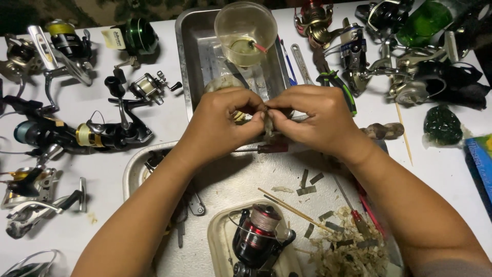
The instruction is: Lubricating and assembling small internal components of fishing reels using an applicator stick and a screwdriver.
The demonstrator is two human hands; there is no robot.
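Near the middle of the tabletop, the left hand (218,123) and right hand (312,120) both pinch closed on a small reel part (267,124), work seemingly midway, while the red-spooled reel (259,231) waits apart in a tray at the near edge.

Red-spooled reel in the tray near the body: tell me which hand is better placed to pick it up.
Probably the left hand. Both hands pinch a small part together, but the red-spooled reel lies nearer the left forearm; the right hand would cross the sticks.
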